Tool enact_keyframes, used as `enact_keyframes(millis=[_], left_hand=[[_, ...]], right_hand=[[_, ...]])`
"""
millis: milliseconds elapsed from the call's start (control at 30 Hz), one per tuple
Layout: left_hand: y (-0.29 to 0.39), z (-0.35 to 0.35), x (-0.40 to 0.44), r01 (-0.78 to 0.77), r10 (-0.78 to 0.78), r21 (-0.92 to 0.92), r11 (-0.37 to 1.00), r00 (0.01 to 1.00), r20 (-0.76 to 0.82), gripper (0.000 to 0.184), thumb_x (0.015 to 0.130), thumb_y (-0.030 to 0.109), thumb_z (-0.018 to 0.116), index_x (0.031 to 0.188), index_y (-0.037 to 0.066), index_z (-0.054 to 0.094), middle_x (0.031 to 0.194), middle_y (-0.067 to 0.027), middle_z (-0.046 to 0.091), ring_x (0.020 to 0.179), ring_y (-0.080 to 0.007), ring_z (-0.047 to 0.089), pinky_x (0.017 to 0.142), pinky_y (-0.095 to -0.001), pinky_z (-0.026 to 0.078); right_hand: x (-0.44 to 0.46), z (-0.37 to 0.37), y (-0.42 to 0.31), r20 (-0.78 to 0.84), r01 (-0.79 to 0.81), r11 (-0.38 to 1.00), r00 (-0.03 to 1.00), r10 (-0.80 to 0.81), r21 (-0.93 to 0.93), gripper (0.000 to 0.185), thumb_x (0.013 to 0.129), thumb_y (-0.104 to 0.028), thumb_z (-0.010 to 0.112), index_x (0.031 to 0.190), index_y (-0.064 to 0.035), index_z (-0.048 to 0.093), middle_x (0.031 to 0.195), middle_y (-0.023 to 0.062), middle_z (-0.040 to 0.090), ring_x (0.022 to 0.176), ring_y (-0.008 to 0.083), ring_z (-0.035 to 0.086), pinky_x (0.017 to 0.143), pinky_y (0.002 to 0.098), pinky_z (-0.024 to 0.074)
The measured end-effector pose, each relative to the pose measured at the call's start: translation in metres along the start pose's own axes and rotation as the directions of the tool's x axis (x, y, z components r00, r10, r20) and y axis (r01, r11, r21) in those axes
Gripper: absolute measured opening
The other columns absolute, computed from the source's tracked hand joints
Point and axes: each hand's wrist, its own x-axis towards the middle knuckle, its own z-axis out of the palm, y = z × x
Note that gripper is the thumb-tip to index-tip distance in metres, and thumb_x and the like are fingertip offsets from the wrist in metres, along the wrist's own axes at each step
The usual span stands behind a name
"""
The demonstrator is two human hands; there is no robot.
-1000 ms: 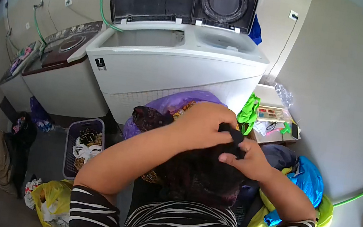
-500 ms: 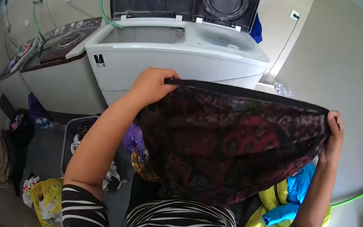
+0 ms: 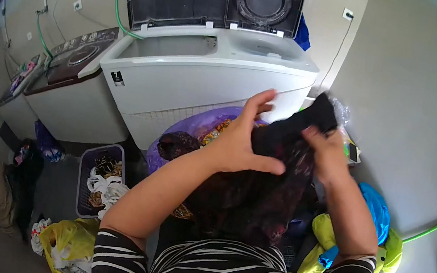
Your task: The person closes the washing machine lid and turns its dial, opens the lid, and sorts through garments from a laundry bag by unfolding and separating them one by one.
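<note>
A dark garment with a reddish pattern and a black band (image 3: 273, 184) hangs bunched in front of my body. My right hand (image 3: 327, 155) grips it near the top, where the black band is folded over. My left hand (image 3: 243, 143) is open at its left side, fingers spread and thumb lying across the cloth. Behind the garment, a purple bag or tub liner (image 3: 178, 125) holds patterned clothes, partly hidden by my left arm.
A white twin-tub washing machine (image 3: 210, 79) stands ahead with both lids raised. To its left is a maroon-topped washer (image 3: 71, 66). A laundry basket (image 3: 86, 173) and a yellow plastic bag (image 3: 65, 238) lie at left; blue and yellow-green clothing (image 3: 373, 213) is at right.
The garment was stretched wide between both hands and is now folded and bunched. My hands have come together, and my left hand has let go of the band's edge.
</note>
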Motion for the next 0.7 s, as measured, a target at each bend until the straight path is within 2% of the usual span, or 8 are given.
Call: enact_keyframes(millis=[67, 133, 233, 333, 400, 500, 600, 700], left_hand=[[-0.022, 0.0, -0.009, 0.015, -0.016, 0.054, 0.998, 1.0, 0.019, 0.099, 0.052, 0.022, 0.083, 0.132, 0.003, 0.029, 0.135, -0.0156, 0.035, 0.121, -0.0256, 0.037, 0.098, -0.0376, 0.033], [-0.029, 0.017, -0.021, 0.242, -0.189, -0.057, 0.969, 0.865, 0.466, 0.101, 0.049, 0.028, 0.085, 0.132, 0.003, 0.032, 0.131, -0.0163, 0.04, 0.122, -0.0262, 0.037, 0.101, -0.0361, 0.03], [-0.018, 0.055, -0.035, 0.358, -0.289, -0.083, 0.93, 0.853, 0.434, 0.085, 0.06, 0.028, 0.08, 0.128, 0.003, 0.038, 0.128, -0.0153, 0.044, 0.118, -0.026, 0.042, 0.1, -0.035, 0.031], [0.007, 0.049, -0.026, 0.267, -0.252, -0.067, 0.961, 0.953, 0.169, 0.056, 0.076, 0.024, 0.066, 0.123, 0.002, 0.045, 0.122, -0.013, 0.05, 0.111, -0.0251, 0.048, 0.096, -0.0334, 0.035], [0.04, 0.023, -0.007, 0.338, -0.358, -0.175, 0.925, 0.929, -0.093, 0.045, 0.081, 0.022, 0.062, 0.119, 0.002, 0.05, 0.117, -0.0104, 0.055, 0.104, -0.021, 0.053, 0.092, -0.0305, 0.038], [0.057, 0.005, 0.024, 0.107, -0.238, -0.346, 0.932, 0.9, -0.365, 0.038, 0.086, 0.025, 0.055, 0.118, 0.004, 0.051, 0.112, -0.0083, 0.058, 0.097, -0.018, 0.057, 0.087, -0.0309, 0.044], [0.072, -0.021, 0.046, 0.151, -0.355, -0.418, 0.896, 0.81, -0.467, 0.046, 0.085, 0.042, 0.052, 0.113, 0.005, 0.054, 0.104, -0.0075, 0.061, 0.092, -0.0167, 0.059, 0.079, -0.0288, 0.046], [0.049, -0.103, 0.063, 0.058, -0.304, -0.458, 0.887, 0.82, -0.485, 0.044, 0.086, 0.046, 0.048, 0.105, 0.007, 0.056, 0.097, -0.0069, 0.061, 0.086, -0.018, 0.059, 0.079, -0.0304, 0.047]], right_hand=[[0.004, -0.001, -0.016, -0.048, 0.04, 0.991, 0.998, -0.034, 0.13, 0.018, 0.082, -0.009, 0.055, 0.097, 0.0007, 0.059, 0.086, 0.0066, 0.061, 0.077, 0.0119, 0.054, 0.069, 0.0214, 0.0428], [0.007, 0.007, -0.024, -0.026, 0.181, 0.956, 0.983, -0.18, 0.231, 0.023, 0.082, -0.008, 0.053, 0.103, 0.0022, 0.056, 0.09, 0.0073, 0.06, 0.079, 0.0124, 0.054, 0.073, 0.0225, 0.0419], [0.026, 0.009, -0.023, -0.008, 0.261, 0.959, 0.965, -0.261, 0.108, 0.029, 0.085, -0.015, 0.05, 0.108, 0.0033, 0.052, 0.095, 0.0087, 0.059, 0.083, 0.0148, 0.054, 0.077, 0.0244, 0.0414], [0.05, 0.002, -0.011, 0.023, 0.344, 0.939, 0.939, -0.344, -0.016, 0.036, 0.089, -0.022, 0.048, 0.113, 0.0043, 0.048, 0.1, 0.0102, 0.058, 0.087, 0.0172, 0.053, 0.081, 0.0263, 0.0409], [0.07, -0.026, 0.02, 0.073, 0.213, 0.932, 0.967, -0.244, 0.292, 0.045, 0.09, -0.032, 0.042, 0.119, 0.003, 0.044, 0.107, 0.0128, 0.055, 0.093, 0.0198, 0.052, 0.086, 0.0294, 0.0394], [0.081, -0.034, 0.047, 0.201, -0.022, 0.788, 0.971, -0.129, 0.615, 0.052, 0.092, -0.04, 0.037, 0.126, -0.0004, 0.038, 0.118, 0.0142, 0.049, 0.105, 0.0227, 0.047, 0.095, 0.0322, 0.0343], [0.036, 0.026, 0.085, 0.399, -0.129, 0.936, 0.917, -0.013, 0.327, 0.05, 0.093, -0.036, 0.036, 0.133, -0.0067, 0.033, 0.132, 0.0108, 0.038, 0.12, 0.0234, 0.036, 0.104, 0.0313, 0.0234], [-0.007, 0.041, 0.108, 0.525, 0.39, 0.915, 0.803, -0.283, -0.103, 0.059, 0.09, -0.043, 0.039, 0.137, -0.0112, 0.027, 0.139, 0.0089, 0.031, 0.128, 0.0231, 0.027, 0.107, 0.0319, 0.0188]])
